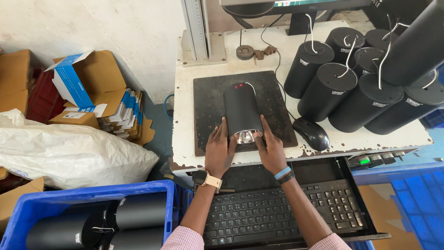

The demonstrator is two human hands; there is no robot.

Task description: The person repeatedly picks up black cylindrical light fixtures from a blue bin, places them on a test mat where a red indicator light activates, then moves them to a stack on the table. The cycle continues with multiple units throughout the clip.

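Observation:
A black cylinder lies on its side on a dark mat on the white bench, its shiny open end facing me. My left hand presses flat against its left side near the open end. Against the right side rests my right hand. The cylinder is steadied between both hands. Small red light marks show on its far end. A watch is on my left wrist, bands on my right.
Several upright black cylinders with white wires stand at the right. A black mouse lies beside the mat. A keyboard sits on a tray below. A blue crate holds more cylinders. White sack and cardboard boxes at left.

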